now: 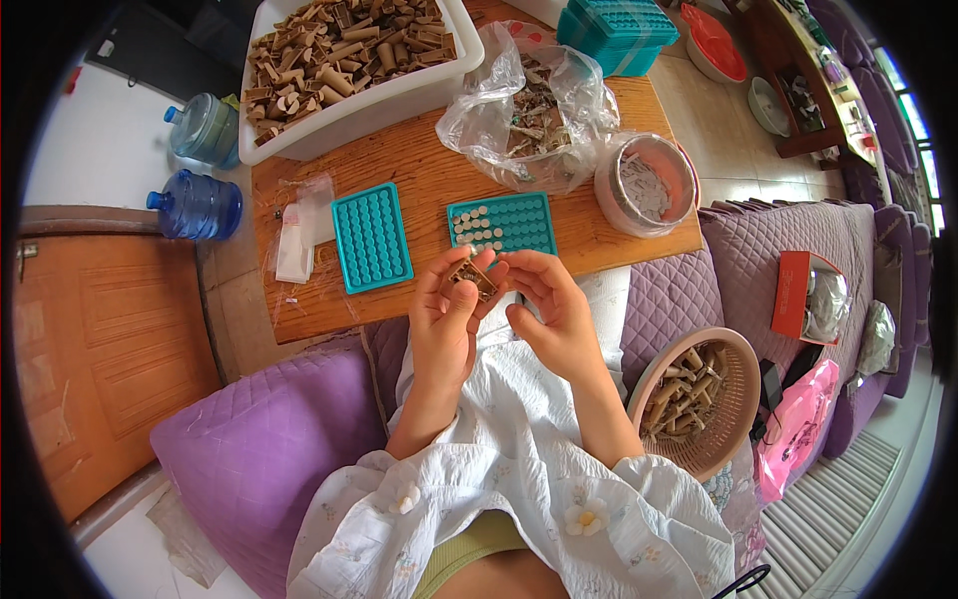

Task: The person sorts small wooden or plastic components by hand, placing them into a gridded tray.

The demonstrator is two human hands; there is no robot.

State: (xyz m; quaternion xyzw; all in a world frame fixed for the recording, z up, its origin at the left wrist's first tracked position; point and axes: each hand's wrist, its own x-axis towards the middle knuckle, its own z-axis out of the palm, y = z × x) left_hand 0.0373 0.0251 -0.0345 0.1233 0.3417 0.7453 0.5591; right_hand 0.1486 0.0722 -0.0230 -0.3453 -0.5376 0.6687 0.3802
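A short, split brown tube piece (473, 280) with a dark, mottled inside is pinched between the thumb and fingers of my left hand (445, 311). My right hand (554, 314) is beside it, its fingertips close to the right edge of the piece and its thumb apart from the fingers. Whether those fingertips touch the piece I cannot tell. Just beyond my hands, on the wooden table (429, 180), lies a teal tray (529, 225) with rows of round hollows. Several white round pieces (477, 230) fill its left part. A second teal tray (371, 238) stands to its left.
A white bin (364, 97) of brown tube pieces occupies the table's far left. Beside it are a plastic bag (479, 130) of debris, stacked teal trays (617, 35) and a tub (644, 185) with white bits. A basket (733, 399) of tube pieces sits at my right on the sofa.
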